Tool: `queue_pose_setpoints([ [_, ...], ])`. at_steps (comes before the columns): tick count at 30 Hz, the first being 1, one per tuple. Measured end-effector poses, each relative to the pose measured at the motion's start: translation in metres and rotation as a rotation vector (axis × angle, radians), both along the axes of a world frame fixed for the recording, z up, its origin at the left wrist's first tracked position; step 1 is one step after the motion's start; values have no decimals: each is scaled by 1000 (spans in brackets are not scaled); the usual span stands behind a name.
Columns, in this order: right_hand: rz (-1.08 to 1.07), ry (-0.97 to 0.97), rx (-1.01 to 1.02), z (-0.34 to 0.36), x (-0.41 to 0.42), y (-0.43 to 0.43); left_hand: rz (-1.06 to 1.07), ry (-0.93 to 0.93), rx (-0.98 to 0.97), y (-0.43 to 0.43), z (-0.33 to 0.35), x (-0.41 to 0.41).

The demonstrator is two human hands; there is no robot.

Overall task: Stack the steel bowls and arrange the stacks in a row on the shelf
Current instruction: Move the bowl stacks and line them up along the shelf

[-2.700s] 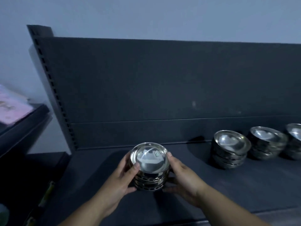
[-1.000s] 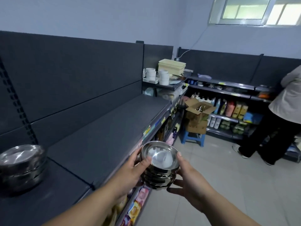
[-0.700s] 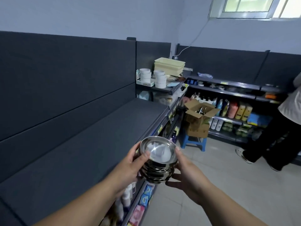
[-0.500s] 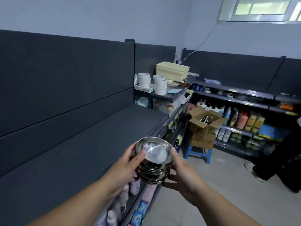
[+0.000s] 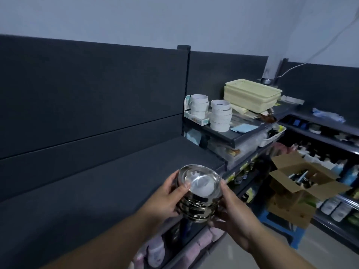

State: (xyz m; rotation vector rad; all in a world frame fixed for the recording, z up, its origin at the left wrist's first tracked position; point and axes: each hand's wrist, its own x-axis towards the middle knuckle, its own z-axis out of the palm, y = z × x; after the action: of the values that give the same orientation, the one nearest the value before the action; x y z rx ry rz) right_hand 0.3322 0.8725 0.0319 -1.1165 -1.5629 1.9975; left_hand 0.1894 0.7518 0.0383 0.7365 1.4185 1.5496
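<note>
Over the shelf edge: we see a stack of steel bowls (image 5: 199, 197) held up in both hands, above the front lip of the dark shelf (image 5: 108, 183), not resting on it.
Stack: several bowls nested, open side up, tilted a little toward us; we cannot count them exactly.
Left hand (image 5: 167, 199): clamped on the stack's left side, thumb hooked over the top rim, fingers wrapped behind and below.
Right hand (image 5: 231, 212): clamped on the right side, thumb up against the rim, fingers cupped under the base.
Shelf: long, dark grey, bare along the stretch we can see, backed by dark panels (image 5: 87, 98).
Next bay, raised shelf (image 5: 223, 133): two piles of white rolls (image 5: 220, 118), the left pile sitting in a small carton; cream baskets (image 5: 252, 97) stacked behind them, to the right; a light blue sheet (image 5: 243, 127) lying flat near the front edge.
Below our hands: lower shelves with pink packets (image 5: 155, 253), blurred.
Right side: open cardboard box (image 5: 299, 183) on a blue stool (image 5: 281, 228), dark items inside; bottles on the far shelving (image 5: 336, 206), too small to read.
Wall: pale, with a white cable (image 5: 310, 59) running down to the corner.
Light: dim, so we cannot make out fine detail on the bowls.
</note>
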Motion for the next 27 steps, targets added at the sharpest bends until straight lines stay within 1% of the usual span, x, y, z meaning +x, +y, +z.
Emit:
queue_pose_setpoints([
  [6, 91, -30, 30, -6, -70, 62, 123, 36, -32, 51, -10, -60],
  [9, 128, -44, 58, -3, -109, 93, 179, 17, -48, 79, -15, -97],
  [14, 177, -56, 71, 0, -168, 134, 217, 9, -42, 115, -18, -149],
  [19, 272, -80, 24, -16, -219, 165, 293, -13, -36, 131, -24, -180],
  [21, 352, -101, -3, -26, -249, 184, 405, -47, -50, 147, -40, -196],
  [23, 412, -112, -25, -34, -261, 198, 474, -68, -52, 157, -46, -196],
  [27, 429, -72, -3, -40, -264, 201, 480, -43, -17, 159, -53, -200],
])
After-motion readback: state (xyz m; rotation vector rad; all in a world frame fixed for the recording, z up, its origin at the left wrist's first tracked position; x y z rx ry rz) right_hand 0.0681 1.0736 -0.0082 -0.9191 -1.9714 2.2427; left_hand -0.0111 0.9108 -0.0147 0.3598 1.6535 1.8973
